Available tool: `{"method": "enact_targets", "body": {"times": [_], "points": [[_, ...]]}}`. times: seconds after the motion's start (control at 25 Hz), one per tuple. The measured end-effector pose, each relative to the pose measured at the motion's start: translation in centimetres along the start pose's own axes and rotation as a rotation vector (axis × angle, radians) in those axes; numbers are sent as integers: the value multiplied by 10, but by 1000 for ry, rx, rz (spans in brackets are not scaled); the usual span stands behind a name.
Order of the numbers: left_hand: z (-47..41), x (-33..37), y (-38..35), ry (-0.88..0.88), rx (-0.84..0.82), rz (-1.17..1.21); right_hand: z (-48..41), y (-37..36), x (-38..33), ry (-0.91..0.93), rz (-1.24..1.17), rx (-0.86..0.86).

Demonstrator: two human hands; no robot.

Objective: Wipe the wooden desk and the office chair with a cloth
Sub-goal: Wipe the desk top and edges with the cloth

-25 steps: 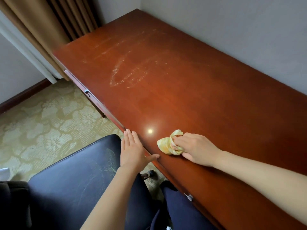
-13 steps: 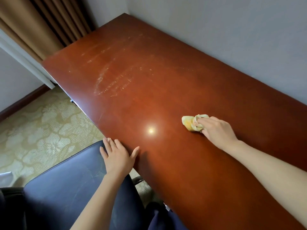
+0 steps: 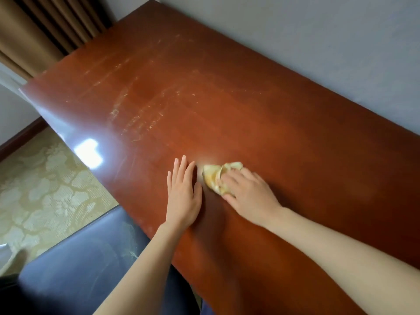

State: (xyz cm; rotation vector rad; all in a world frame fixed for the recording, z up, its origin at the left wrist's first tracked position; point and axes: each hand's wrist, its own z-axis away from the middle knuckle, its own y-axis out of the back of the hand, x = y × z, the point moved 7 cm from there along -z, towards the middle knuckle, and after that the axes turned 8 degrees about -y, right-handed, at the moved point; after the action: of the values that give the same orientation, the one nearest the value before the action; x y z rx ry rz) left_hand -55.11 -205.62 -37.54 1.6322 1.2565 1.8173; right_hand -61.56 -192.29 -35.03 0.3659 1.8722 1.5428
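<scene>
The reddish-brown wooden desk (image 3: pixel 261 114) fills most of the view, with pale streaks and scratches on its far left half. A bunched yellow cloth (image 3: pixel 214 176) lies on the desk near the front middle. My right hand (image 3: pixel 247 192) grips the cloth and holds it against the wood. Just left of it, my left hand (image 3: pixel 183 196) rests flat on the desk with straight fingers. The dark blue office chair (image 3: pixel 86 262) shows its padded top at the lower left, below the desk's front edge.
A grey wall (image 3: pixel 318 42) runs along the desk's far side. Brown curtains (image 3: pixel 45 26) hang at the top left. Patterned beige carpet (image 3: pixel 45 189) covers the floor to the left of the desk.
My left hand has left the chair top and come up flat onto the desk. My right hand has slid the cloth left until it lies beside the left hand. The view has shifted forward.
</scene>
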Motion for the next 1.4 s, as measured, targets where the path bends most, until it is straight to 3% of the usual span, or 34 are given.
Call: {"method": "enact_targets", "body": {"times": [0.08, 0.16, 0.32, 0.52, 0.76, 0.88, 0.96, 1.08, 1.24, 1.4], "points": [[-25, 1, -4, -87, -53, -38, 22, 0, 1, 214, -57, -85], [-53, 4, -10, -205, -117, -113, 28, 7, 20, 314, -42, -162], [-106, 17, -33, -383, -250, -259, 0, 25, 69, 262, 41, -129], [-126, 19, -53, -450, -323, -359, -58, 50, 134, -31, 76, 56], [-131, 19, -52, -447, -288, -301, -135, 58, 205, -721, 104, 277], [-132, 18, -52, -421, -298, -273, -175, 49, 204, -886, 57, 342], [-132, 17, -50, -408, -299, -258, -200, 40, 187, -818, 32, 297], [-134, 16, -50, -404, -293, -239, -213, 24, 143, -569, -2, 223], [-133, 14, -50, -389, -283, -219, -171, 24, 100, -259, 36, 296], [-133, 13, -48, -385, -278, -217, -112, 28, 107, -97, 91, 301]]}}
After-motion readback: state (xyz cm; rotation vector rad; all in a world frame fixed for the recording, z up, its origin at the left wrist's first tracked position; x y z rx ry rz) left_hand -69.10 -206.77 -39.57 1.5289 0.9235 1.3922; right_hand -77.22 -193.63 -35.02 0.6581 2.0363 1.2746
